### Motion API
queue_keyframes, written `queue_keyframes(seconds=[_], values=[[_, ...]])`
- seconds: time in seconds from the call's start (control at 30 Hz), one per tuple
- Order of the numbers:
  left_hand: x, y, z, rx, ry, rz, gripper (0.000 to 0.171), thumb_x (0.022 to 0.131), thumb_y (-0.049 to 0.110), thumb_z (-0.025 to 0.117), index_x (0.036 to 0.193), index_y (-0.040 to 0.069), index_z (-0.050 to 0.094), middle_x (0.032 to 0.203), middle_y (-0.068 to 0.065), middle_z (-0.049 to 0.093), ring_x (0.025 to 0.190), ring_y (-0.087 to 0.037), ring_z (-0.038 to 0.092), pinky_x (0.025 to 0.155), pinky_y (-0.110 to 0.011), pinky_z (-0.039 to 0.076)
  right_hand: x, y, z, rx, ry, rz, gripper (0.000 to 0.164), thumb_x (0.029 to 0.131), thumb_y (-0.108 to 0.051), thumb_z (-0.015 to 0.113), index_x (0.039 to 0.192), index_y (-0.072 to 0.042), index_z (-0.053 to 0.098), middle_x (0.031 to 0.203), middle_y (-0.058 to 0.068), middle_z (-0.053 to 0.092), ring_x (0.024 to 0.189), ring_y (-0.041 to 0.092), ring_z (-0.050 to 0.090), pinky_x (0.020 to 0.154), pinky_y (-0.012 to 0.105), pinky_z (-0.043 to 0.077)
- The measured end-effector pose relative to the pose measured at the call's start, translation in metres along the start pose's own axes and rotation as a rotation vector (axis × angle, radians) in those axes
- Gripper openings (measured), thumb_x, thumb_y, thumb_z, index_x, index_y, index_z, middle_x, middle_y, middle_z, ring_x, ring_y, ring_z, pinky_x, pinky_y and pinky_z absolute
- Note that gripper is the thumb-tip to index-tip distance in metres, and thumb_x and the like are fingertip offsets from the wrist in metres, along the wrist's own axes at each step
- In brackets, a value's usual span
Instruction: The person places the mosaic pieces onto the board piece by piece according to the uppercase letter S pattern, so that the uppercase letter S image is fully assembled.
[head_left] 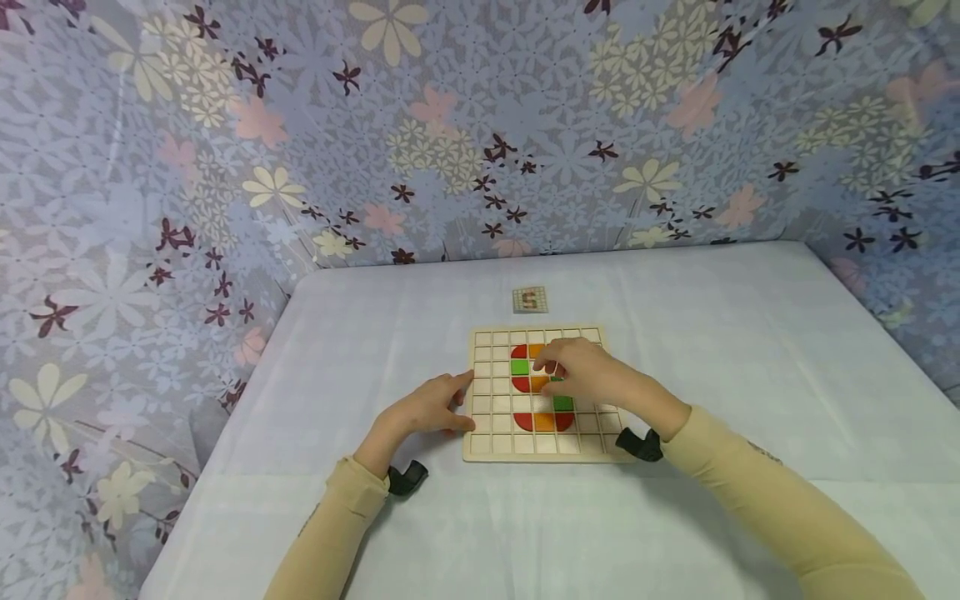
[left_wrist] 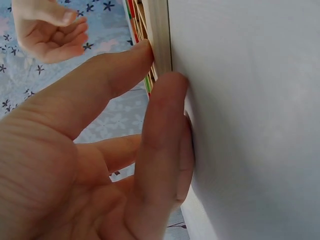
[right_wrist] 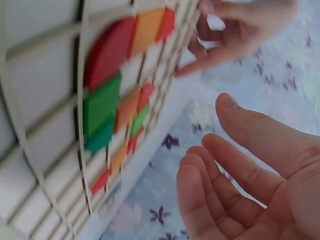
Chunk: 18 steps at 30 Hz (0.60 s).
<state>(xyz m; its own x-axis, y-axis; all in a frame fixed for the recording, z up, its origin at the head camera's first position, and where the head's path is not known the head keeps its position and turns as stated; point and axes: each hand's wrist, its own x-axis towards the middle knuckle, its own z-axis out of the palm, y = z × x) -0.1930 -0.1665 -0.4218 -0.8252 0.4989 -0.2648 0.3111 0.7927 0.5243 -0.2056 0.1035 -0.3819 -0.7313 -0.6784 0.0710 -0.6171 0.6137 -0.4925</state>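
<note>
A wooden grid board lies on the table with coloured pieces set in its cells. Red rounded pieces, orange pieces and green pieces form a winding shape on it. A darker teal piece sits beside a green one in the right wrist view. My left hand rests its fingertips and thumb against the board's left edge. Over the right part of the pieces hovers my right hand, fingers loosely bent with nothing between them, hiding some cells in the head view.
Behind the board lies a small card printed with a grid and a figure. A white cloth covers the table. Flowered fabric hangs at the back and sides. Black straps sit at both wrists.
</note>
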Motion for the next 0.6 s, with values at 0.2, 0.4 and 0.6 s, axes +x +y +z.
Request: queue_keyframes(seconds=[0.2,0.4,0.6], values=[[-0.002,0.001,-0.001,0.004,-0.002,-0.021,0.081,0.082,0.024,0.076,0.145,-0.001,0.032,0.087,-0.003,0.049,0.07,-0.014,0.047,0.064,-0.028,0.036,-0.009,0.014,-0.019,0.077,0.107,0.01,0.029,0.08,-0.014,0.077,0.105,-0.003,0.067,0.091,0.005,0.064,0.079,0.017,0.06,0.071,0.03,0.05],[-0.003,0.0,-0.002,0.01,0.0,-0.028,0.081,0.081,0.024,0.076,0.145,-0.001,0.032,0.087,-0.003,0.049,0.07,-0.014,0.046,0.064,-0.028,0.036,-0.021,0.027,-0.028,0.163,0.228,0.012,0.03,0.081,-0.017,0.076,0.108,-0.007,0.066,0.093,0.003,0.064,0.081,0.014,0.06,0.074,0.032,0.05],[-0.006,0.0,-0.008,0.04,0.007,-0.038,0.082,0.082,0.027,0.075,0.146,-0.001,0.031,0.094,-0.006,0.051,0.075,-0.015,0.05,0.068,-0.029,0.039,-0.031,0.035,-0.029,0.17,0.325,0.075,0.038,0.083,-0.026,0.075,0.113,-0.006,0.063,0.104,0.009,0.062,0.092,0.023,0.06,0.082,0.038,0.048]])
